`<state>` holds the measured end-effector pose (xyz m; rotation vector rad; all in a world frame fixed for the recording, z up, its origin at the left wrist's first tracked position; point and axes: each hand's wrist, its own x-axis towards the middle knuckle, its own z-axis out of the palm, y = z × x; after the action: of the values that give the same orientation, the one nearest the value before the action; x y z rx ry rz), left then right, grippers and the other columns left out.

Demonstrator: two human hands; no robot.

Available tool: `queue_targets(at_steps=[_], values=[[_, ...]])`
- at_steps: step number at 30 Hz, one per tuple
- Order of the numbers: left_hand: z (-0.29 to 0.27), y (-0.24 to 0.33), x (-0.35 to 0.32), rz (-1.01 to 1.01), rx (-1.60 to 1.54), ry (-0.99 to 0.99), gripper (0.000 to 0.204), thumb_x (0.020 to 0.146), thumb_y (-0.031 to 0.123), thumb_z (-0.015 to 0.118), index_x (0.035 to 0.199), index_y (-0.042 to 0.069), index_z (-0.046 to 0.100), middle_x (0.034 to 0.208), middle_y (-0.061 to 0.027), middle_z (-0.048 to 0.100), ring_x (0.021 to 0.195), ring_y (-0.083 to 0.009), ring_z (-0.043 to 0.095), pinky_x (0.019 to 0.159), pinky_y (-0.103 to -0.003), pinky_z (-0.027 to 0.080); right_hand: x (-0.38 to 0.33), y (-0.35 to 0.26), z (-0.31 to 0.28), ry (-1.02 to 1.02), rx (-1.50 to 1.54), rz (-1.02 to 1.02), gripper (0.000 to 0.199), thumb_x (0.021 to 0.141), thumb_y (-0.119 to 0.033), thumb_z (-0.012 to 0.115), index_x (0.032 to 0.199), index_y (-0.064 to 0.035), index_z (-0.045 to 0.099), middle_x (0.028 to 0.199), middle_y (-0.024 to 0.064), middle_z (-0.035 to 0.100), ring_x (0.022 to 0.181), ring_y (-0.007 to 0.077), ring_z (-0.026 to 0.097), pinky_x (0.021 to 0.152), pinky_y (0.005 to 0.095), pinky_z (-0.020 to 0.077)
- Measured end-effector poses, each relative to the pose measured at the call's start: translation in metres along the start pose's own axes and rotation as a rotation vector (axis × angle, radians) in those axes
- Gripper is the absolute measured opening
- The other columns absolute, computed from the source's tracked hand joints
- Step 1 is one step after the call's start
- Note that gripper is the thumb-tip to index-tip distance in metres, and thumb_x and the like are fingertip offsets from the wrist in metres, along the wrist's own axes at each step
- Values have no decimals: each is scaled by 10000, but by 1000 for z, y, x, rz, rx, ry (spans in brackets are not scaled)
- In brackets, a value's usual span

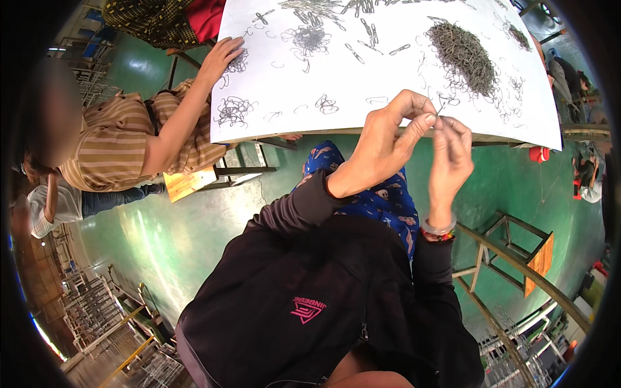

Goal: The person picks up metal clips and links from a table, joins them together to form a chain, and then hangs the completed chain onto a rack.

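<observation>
My left hand (387, 139) and my right hand (451, 155) meet above the near edge of the white-topped table (278, 84). Thumb and fingers of both are closed in a pinch around a small thin wire piece (442, 108); its exact shape is mostly hidden by the fingertips. Just beyond my hands lies a large heap of dark bent wire hooks (462, 57), with loose hooks scattered round it. A few more hooks (326, 103) form a small cluster to the left of my left hand.
At the left, a person in a striped top (123, 132) rests a hand (223, 58) on the table by another hook pile (234, 111). Flat dark metal clips (310, 10) lie at the far side. A wooden-topped stool (540, 262) stands on the green floor to my right.
</observation>
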<state>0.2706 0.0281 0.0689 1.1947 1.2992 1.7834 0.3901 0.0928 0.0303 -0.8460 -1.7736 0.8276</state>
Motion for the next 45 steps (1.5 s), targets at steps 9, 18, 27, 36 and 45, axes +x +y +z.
queue_targets(at_steps=[9,18,27,36,45], values=[[5,-11,9,-81,3,-89,137,930,104,521,985,-22,525,872,-66,634,829,-81,570,747,-211,444,141,188,90,-379,-644,-517,330,780,-103,531,1110,-114,523,1226,216,461,1237,351,380,1044,500,259],[-4,-18,8,-221,-23,-96,170,929,149,532,999,-6,544,880,-82,656,839,-92,581,757,-232,464,147,100,72,-791,-551,-42,259,768,-94,563,1008,2,546,1084,183,573,1048,286,517,858,430,399],[0,-37,4,34,163,-31,147,914,148,548,945,6,569,820,-59,650,754,-95,583,690,-259,476,61,3,-16,-261,666,461,258,767,10,660,990,110,576,886,140,618,792,177,564,728,259,446],[0,-33,-6,105,319,-6,176,845,125,625,973,14,579,970,-112,633,872,-219,604,743,-332,489,51,-22,-17,-195,645,454,134,758,51,664,885,61,622,860,113,636,711,120,544,650,222,437],[-200,-104,56,142,1259,224,204,715,79,639,903,133,694,847,-100,633,846,-292,567,745,-366,492,44,-44,-21,-169,529,357,149,718,124,670,837,46,628,761,37,587,736,106,570,712,221,467]])
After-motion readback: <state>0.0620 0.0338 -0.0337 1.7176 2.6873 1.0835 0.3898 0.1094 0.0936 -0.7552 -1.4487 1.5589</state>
